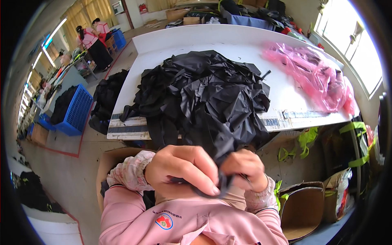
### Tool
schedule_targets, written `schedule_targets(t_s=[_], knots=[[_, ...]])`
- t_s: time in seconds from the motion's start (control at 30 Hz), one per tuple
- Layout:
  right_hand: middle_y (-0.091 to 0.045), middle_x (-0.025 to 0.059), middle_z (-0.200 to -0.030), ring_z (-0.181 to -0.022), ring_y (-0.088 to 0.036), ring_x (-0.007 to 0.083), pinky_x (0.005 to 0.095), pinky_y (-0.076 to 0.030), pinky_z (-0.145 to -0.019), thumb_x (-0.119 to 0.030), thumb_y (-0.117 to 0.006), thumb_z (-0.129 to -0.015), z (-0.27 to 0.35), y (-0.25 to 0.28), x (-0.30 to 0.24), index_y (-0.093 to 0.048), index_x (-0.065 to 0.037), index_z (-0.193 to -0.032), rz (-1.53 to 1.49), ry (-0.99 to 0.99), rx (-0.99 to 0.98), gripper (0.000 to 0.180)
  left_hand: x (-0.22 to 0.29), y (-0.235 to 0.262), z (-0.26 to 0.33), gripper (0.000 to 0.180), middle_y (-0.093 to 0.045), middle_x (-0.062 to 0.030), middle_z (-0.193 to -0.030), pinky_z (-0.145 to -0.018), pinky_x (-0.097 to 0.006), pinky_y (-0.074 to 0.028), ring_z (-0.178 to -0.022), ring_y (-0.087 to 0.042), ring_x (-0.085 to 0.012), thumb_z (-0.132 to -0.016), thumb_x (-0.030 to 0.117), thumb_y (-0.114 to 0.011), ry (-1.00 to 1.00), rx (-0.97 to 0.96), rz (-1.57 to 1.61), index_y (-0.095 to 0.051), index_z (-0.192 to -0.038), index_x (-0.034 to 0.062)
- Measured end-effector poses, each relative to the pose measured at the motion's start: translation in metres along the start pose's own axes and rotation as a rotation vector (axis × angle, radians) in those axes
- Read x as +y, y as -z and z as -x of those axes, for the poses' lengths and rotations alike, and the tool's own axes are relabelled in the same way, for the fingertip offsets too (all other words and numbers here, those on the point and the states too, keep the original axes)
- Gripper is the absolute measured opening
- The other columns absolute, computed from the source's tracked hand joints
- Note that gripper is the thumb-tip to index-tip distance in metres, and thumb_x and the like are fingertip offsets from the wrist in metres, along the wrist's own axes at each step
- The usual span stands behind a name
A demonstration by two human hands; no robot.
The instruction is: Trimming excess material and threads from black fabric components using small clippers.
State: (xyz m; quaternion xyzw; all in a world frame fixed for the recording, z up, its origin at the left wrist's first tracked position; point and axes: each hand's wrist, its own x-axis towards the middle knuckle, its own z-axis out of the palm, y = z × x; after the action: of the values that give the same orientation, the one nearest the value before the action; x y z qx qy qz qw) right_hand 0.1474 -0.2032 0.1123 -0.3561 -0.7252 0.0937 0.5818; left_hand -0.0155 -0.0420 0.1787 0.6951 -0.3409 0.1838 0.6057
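Black strap (222, 181) hangs downward, pinched by both hands' fingers (212, 185).

our left hand (181, 168) and right hand (243, 169) pinch a thin black fabric strip (222, 181) hanging from the heaped black cloth pile (204, 96) on the white table (286, 98).

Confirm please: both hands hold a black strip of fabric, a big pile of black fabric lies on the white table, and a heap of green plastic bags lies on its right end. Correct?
Not quite. The head view shows the plastic bags are pink, not green. The rest holds: left hand and right hand hold the black strip, and the black fabric pile lies on the white table.
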Motion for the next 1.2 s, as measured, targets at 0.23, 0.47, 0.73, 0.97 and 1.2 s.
schedule_targets(t_s=[0.23,0.47,0.73,0.97,1.2], knots=[[-0.065,0.0200,-0.078,-0.055,-0.062,0.0256,0.0334,-0.046,-0.047,-0.004,-0.056,-0.090,-0.011,0.031,-0.030,-0.063,0.005,-0.088,-0.602,0.465,-0.029,0.011,-0.072,-0.040,0.022,0.090,-0.044,-0.0183,-0.131,-0.105,-0.041,-0.033,-0.123,-0.045,-0.0320,-0.076,0.045,-0.078,0.025,-0.034,0.000,-0.034,-0.137,-0.0044],[-0.052,0.0086,-0.064,-0.053,-0.048,0.0167,0.0285,-0.037,-0.049,0.000,-0.081,-0.064,0.016,-0.008,-0.008,-0.055,-0.002,-0.078,0.687,-0.236,0.668,0.030,-0.103,-0.075,0.044,0.072,-0.044,-0.0129,-0.128,-0.101,-0.037,-0.037,-0.119,-0.046,-0.0236,-0.080,0.025,-0.078,0.236,0.361,-0.100,-0.037,-0.133,0.0001],[-0.045,0.0065,-0.059,-0.050,-0.040,0.0157,0.0275,-0.036,-0.047,-0.011,-0.084,-0.070,0.006,-0.023,0.043,-0.052,-0.003,-0.076,0.674,-0.454,0.629,0.033,-0.127,-0.047,0.078,0.021,-0.061,0.0037,-0.099,-0.077,-0.021,-0.045,-0.090,-0.055,-0.0028,-0.092,0.005,-0.061,0.554,0.692,0.280,-0.060,-0.113,0.0012],[-0.043,0.0051,-0.059,-0.053,-0.034,0.0108,0.0241,-0.035,-0.048,-0.019,-0.083,-0.075,0.013,-0.017,0.050,-0.051,-0.001,-0.077,0.633,-0.593,0.591,0.036,-0.134,-0.021,0.116,0.025,-0.061,0.0039,-0.097,-0.086,-0.021,-0.043,-0.090,-0.054,-0.0049,-0.098,0.018,-0.056,0.637,0.917,0.371,-0.061,-0.114,-0.0002],[-0.046,0.0080,-0.058,-0.050,-0.039,0.0141,0.0261,-0.037,-0.048,-0.019,-0.082,-0.076,0.018,-0.029,0.052,-0.053,-0.001,-0.079,0.600,-0.567,0.514,0.034,-0.132,-0.014,0.103,0.020,-0.063,0.0007,-0.098,-0.086,-0.023,-0.045,-0.091,-0.057,-0.0075,-0.097,0.014,-0.056,0.586,0.762,0.166,-0.062,-0.111,0.0002]])
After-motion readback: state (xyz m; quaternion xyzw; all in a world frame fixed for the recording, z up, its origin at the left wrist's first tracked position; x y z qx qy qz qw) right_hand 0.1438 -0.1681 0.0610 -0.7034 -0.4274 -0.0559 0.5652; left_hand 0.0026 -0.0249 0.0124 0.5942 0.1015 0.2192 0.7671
